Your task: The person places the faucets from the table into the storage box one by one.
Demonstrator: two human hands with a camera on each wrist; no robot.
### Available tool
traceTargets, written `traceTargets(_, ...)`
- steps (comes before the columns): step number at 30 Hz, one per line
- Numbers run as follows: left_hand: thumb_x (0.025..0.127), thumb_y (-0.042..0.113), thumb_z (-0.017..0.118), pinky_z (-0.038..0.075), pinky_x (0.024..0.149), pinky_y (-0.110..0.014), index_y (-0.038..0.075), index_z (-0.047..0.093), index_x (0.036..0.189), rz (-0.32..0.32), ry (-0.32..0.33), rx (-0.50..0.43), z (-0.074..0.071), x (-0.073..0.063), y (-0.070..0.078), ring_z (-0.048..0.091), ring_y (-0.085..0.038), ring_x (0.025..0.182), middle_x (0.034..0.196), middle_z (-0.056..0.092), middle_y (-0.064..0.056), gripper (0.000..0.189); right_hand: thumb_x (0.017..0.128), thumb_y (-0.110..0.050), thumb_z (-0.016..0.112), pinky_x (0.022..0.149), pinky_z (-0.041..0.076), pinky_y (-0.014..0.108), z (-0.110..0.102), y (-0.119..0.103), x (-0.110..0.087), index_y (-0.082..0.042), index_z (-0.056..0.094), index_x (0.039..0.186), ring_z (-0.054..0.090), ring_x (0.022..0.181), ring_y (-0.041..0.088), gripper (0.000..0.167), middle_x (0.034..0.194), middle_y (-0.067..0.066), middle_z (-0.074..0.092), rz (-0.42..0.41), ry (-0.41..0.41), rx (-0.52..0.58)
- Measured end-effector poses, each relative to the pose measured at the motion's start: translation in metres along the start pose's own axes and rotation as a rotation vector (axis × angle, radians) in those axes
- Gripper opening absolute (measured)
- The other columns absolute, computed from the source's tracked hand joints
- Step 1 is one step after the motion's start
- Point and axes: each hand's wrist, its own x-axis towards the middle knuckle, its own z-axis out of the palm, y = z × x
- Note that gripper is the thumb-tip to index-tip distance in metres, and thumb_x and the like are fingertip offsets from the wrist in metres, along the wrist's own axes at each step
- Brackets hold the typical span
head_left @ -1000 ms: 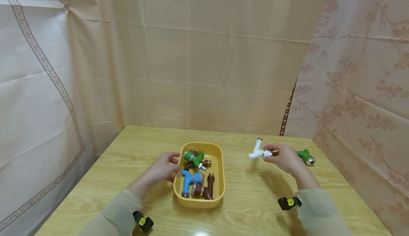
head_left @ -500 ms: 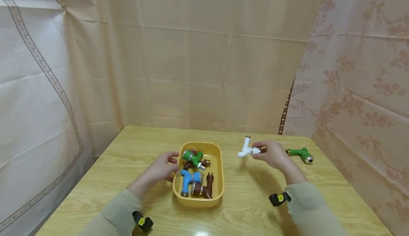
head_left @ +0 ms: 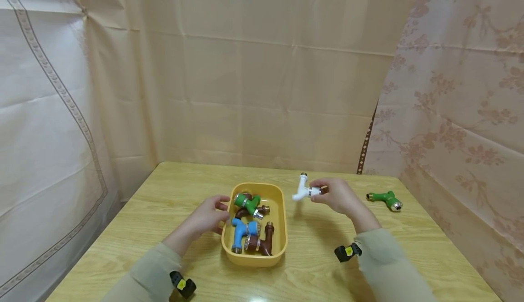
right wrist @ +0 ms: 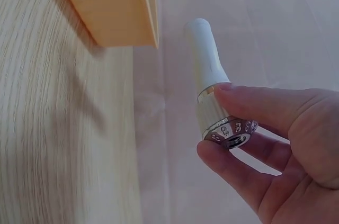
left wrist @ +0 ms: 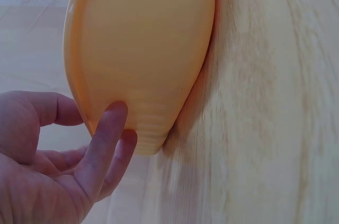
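In the head view my right hand [head_left: 336, 196] pinches a white tap [head_left: 302, 189] above the table, right of the yellow bin [head_left: 285, 234]. The right wrist view shows thumb and fingers on the tap's ribbed handle with its silver end cap [right wrist: 231, 131]; the spout points away. My left hand [head_left: 209, 213] holds the bin's left side. In the left wrist view its thumb goes over the rim and two fingertips [left wrist: 117, 112] rest on the outer wall. Inside the bin lie a green tap [head_left: 249, 204], a blue tap [head_left: 240, 231], a brown tap [head_left: 267, 243] and another brown piece [head_left: 243, 212] partly hidden under the green one.
Another green tap [head_left: 385, 198] lies on the wooden table [head_left: 327, 265] near its right edge. Curtains [head_left: 262, 88] hang behind the table and at both sides. Each sleeve has a small black camera [head_left: 348, 252] at the wrist.
My right hand has carried the white tap leftward, closer to the bin. The green tap on the right, partly covered before, now shows fully. My left hand stays at the bin.
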Motion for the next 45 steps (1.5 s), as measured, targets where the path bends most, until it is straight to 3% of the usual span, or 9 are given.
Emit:
traceTargets(7, 0.093, 0.001, 0.062, 0.063, 0.063, -0.042, -0.001, 0.047, 0.147, -0.002, -0.003, 0.004, 0.000, -0.001, 0.000, 0.065, -0.030, 0.091, 0.123, 0.052, -0.021, 0.056, 0.086, -0.012, 0.082, 0.080, 0.060, 0.040, 0.007, -0.013, 0.004, -0.004, 0.072, 0.123, 0.068, 0.098, 0.026, 0.039, 0.113, 0.010, 0.071, -0.027, -0.005, 0.014)
traceTargets(18, 0.093, 0.002, 0.062, 0.063, 0.063, -0.041, -0.001, 0.046, 0.147, -0.005, -0.003, 0.002, -0.001, -0.001, 0.001, 0.064, -0.029, 0.093, 0.122, 0.052, -0.021, 0.056, 0.087, -0.011, 0.081, 0.075, 0.060, 0.035, 0.016, -0.029, 0.009, -0.006, 0.074, 0.119, 0.069, 0.094, 0.023, 0.034, 0.107, 0.006, 0.072, -0.060, -0.047, 0.060)
traceTargets(37, 0.093, 0.001, 0.062, 0.063, 0.062, -0.042, 0.000, 0.047, 0.147, -0.008, 0.000, 0.009, 0.000, -0.003, 0.002, 0.064, -0.030, 0.092, 0.122, 0.051, -0.021, 0.055, 0.087, -0.011, 0.081, 0.066, 0.055, 0.031, 0.035, -0.051, 0.018, -0.013, 0.076, 0.103, 0.064, 0.080, 0.015, 0.018, 0.094, -0.001, 0.068, -0.140, -0.091, 0.041)
traceTargets(45, 0.094, 0.003, 0.062, 0.063, 0.062, -0.042, 0.000, 0.046, 0.147, -0.010, 0.002, 0.016, 0.000, -0.004, 0.003, 0.065, -0.030, 0.091, 0.123, 0.051, -0.021, 0.055, 0.087, -0.012, 0.082, 0.066, 0.056, 0.031, 0.041, -0.057, 0.021, -0.012, 0.076, 0.104, 0.064, 0.081, 0.016, 0.019, 0.095, 0.000, 0.068, -0.158, -0.107, 0.037)
